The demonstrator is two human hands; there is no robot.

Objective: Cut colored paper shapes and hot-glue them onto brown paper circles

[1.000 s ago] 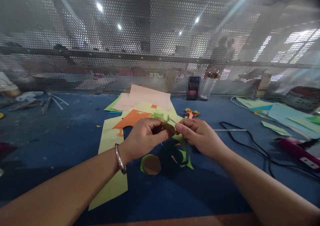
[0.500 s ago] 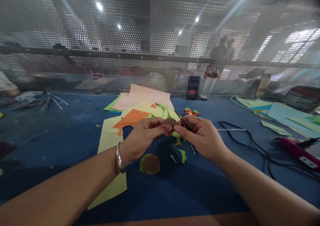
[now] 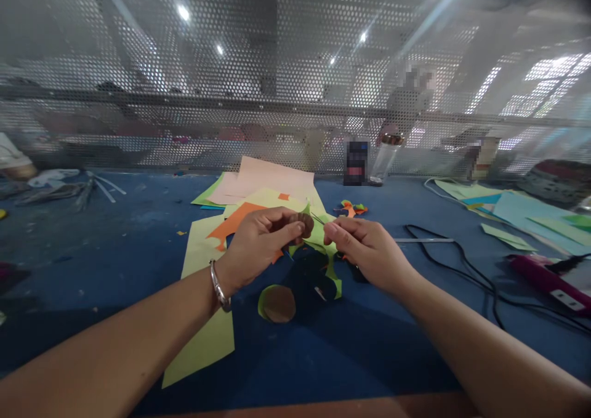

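My left hand, a bracelet at its wrist, pinches a small brown disc between thumb and fingertips. A light green scrap stands up at the disc's upper edge. Just to the right, my right hand is closed around what look like small scissors; their thin blades point up and left, close to the disc. The handles are mostly hidden in the fingers. Below, a larger brown disc with a green rim lies flat on the blue table. Green paper offcuts lie beneath the hands.
Yellow paper, orange paper and pink sheets lie left of and behind the hands. A clear bottle stands at the back. On the right are a black cable, a magenta power strip and blue-green papers.
The disc in my left hand has shifted slightly left and turned, with the green scrap now upright on it. My right hand has drawn a little apart, and the scissors sit lower.
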